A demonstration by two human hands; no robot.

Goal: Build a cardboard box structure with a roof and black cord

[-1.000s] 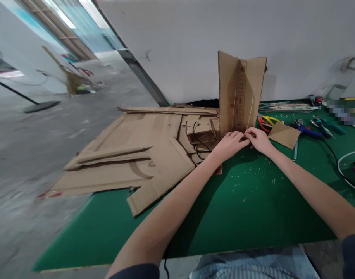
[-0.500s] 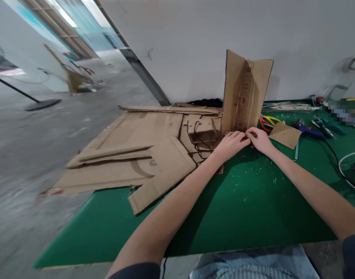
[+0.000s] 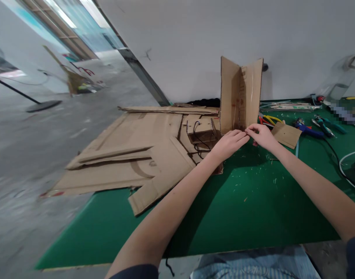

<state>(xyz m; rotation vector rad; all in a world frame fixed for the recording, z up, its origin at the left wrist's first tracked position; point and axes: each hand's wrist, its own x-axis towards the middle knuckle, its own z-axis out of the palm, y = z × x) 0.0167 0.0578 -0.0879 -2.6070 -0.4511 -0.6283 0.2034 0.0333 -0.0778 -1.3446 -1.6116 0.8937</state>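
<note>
A folded piece of brown cardboard [image 3: 240,95] stands upright like an open book on the green table [image 3: 253,205], with thin pale strands running down its inner face. My left hand [image 3: 229,142] and my right hand [image 3: 261,135] meet at its lower front edge, fingertips pinched together on the strands or the cardboard's foot; I cannot make out which. Just left of my left hand sits a small cardboard box [image 3: 201,131] with black wires [image 3: 198,145] coming out of it.
Large flat cardboard sheets [image 3: 128,151] cover the table's left part and overhang its edge. A small cardboard piece [image 3: 286,133], pliers with yellow and red handles [image 3: 269,120], blue-handled tools [image 3: 309,130] and a white cable [image 3: 344,162] lie at right. A white wall stands behind.
The upright cardboard has folded narrower and shifted slightly. My right hand has lifted a little; both hands stay together at its base.
</note>
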